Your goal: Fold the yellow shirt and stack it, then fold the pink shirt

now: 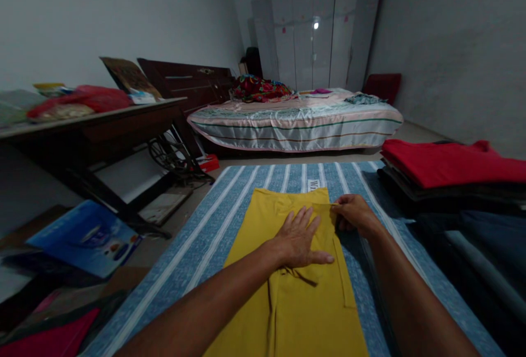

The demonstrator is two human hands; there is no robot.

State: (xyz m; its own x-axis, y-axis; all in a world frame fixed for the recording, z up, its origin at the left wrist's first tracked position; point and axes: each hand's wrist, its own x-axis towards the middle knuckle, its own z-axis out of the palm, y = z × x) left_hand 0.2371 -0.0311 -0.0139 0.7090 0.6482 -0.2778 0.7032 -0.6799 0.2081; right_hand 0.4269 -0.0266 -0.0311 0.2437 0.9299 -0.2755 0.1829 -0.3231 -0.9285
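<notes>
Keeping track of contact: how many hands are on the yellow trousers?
2: left hand lies spread on the yellow trousers near their top; right hand pinches their upper right edge. No others show.

plain yellow garment (316, 321); blue white-striped cloth (222, 225); red clothing (447, 164); pale grey wardrobe (303, 45)

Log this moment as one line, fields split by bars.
left hand: flat on yellow garment | right hand: pinching its upper right edge | beneath: blue striped cloth | right: stacked clothes, red on top
</notes>
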